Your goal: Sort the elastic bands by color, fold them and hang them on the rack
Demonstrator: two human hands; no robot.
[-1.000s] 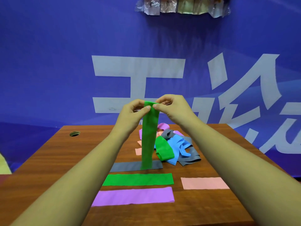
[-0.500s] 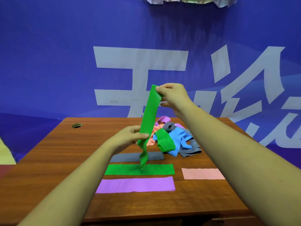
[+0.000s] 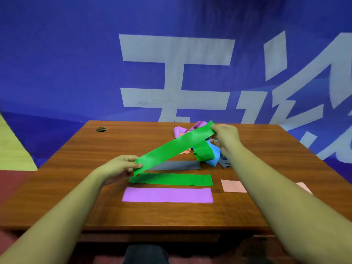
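Note:
A green elastic band [image 3: 175,147] is stretched slantwise above the table between both hands. My left hand [image 3: 118,168] pinches its lower left end, and my right hand [image 3: 226,138] pinches its upper right end. Under it, flat bands lie in rows: a grey band [image 3: 177,165], a green band [image 3: 171,179] and a purple band [image 3: 167,194]. A pink band [image 3: 233,186] lies to the right, partly hidden by my right forearm. A tangled pile of bands [image 3: 206,153] in green, blue, purple, pink and grey sits behind the rows. No rack is in view.
The wooden table [image 3: 76,187] has a round cable hole [image 3: 101,129] at its far left corner. A blue banner with large white characters [image 3: 57,63] stands right behind the table.
The green band hung upright from my right hand; now both hands have lowered and spread it into a slanted flat strip over the rows. My left hand slid to its lower end.

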